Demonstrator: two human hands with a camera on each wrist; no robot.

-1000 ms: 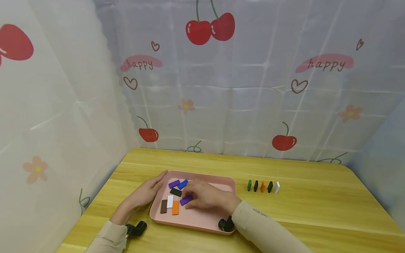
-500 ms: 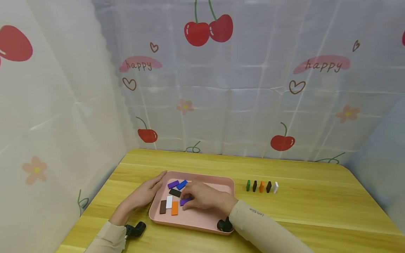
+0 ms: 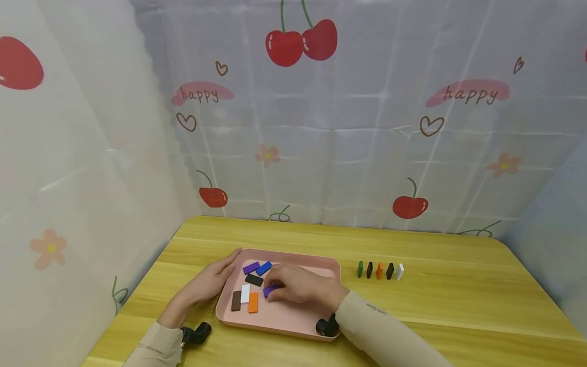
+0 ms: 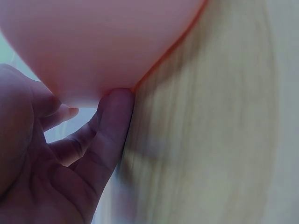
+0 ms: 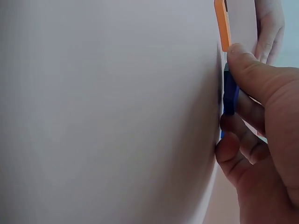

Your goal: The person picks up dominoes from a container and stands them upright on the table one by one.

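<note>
Inside the pink tray (image 3: 284, 321), my right hand (image 3: 298, 283) pinches a purple domino (image 3: 270, 290) between thumb and fingers. In the right wrist view that domino (image 5: 230, 92) looks dark blue, held close to the tray floor. My left hand (image 3: 212, 279) touches the tray's left side with its fingers stretched along the rim; its fingertips (image 4: 117, 105) meet the outer wall in the left wrist view. Left of the right hand lie another purple domino (image 3: 251, 267), a blue one (image 3: 263, 268), a black one (image 3: 254, 280), a white one (image 3: 245, 294), a brown one (image 3: 236, 300) and an orange one (image 3: 253, 302).
Right of the tray, a row of several dominoes stands upright on the wooden table (image 3: 449, 306): green (image 3: 359, 269), black (image 3: 369, 270), orange (image 3: 379, 270), black (image 3: 390, 271) and white (image 3: 400, 272). A patterned curtain (image 3: 321, 153) hangs behind the table.
My right thumb and fingers have closed on the purple domino, which has turned and shifted slightly. The left hand has stayed at the tray's side, and the standing row is unchanged.
</note>
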